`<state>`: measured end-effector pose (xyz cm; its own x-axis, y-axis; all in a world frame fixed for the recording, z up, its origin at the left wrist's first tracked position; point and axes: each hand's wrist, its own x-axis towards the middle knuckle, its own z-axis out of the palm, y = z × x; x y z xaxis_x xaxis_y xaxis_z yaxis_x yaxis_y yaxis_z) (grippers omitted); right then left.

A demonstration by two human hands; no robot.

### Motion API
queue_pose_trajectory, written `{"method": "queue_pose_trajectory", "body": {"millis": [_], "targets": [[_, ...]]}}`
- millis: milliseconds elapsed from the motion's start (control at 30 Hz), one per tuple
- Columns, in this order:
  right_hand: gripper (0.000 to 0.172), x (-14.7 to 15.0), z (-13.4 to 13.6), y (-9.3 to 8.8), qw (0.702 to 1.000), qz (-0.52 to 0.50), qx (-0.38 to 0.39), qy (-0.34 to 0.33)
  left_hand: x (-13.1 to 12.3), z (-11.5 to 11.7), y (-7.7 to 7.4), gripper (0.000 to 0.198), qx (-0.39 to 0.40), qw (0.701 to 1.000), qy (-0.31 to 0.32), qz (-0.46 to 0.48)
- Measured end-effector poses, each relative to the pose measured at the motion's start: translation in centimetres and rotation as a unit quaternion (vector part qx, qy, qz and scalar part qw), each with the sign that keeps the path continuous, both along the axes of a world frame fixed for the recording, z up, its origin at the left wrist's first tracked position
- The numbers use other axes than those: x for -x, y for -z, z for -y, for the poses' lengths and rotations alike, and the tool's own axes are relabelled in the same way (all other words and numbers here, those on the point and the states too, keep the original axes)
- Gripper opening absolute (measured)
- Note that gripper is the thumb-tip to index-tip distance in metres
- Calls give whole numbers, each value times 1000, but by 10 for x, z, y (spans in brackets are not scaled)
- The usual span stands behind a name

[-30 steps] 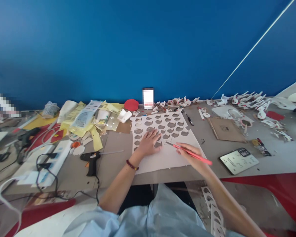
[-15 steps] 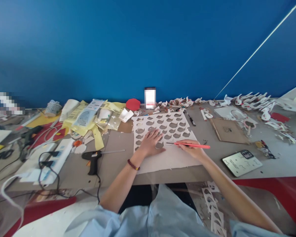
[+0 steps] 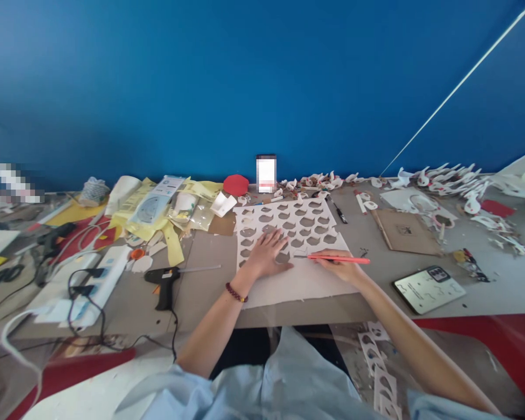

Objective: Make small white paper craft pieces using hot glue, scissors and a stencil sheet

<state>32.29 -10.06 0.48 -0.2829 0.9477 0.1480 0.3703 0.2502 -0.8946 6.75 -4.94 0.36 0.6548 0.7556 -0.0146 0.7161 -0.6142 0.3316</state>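
Observation:
A white foam sheet (image 3: 306,280) full of cut-out holes lies on the grey table in front of me. My left hand (image 3: 268,254) rests flat on it with fingers spread, pressing it down. My right hand (image 3: 340,267) is closed on a thin orange craft knife (image 3: 339,258). The knife lies almost level and its tip touches the sheet just right of my left fingers. A bead bracelet is on my left wrist.
A black glue gun (image 3: 163,280) and a white power strip (image 3: 91,280) lie to the left. Yellow packets (image 3: 157,210), a red lid (image 3: 235,185) and white cut shapes (image 3: 446,178) line the back. A brown card (image 3: 405,230) and a phone (image 3: 429,288) sit right.
The knife handle swung from pointing down-right towards me to nearly level, and my right elbow moved out to the right. My left hand stayed pressed on the sheet.

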Motion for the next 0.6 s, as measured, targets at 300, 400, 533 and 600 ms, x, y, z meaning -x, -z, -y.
{"method": "queue_pose_trajectory", "body": {"millis": [300,400,533,600], "targets": [[23,1,0,-3,1000,1,6,-8,1,-1,3,85,-3,1000,4,4],[24,1,0,-2,1000,8,-1,-11,0,-2,4,85,-4,1000,6,2],[23,1,-1,-3,1000,14,-7,-13,0,-2,4,85,-5,1000,5,2],[23,1,-1,-4,1000,22,-7,-11,0,-2,3,85,-4,1000,4,1]]}}
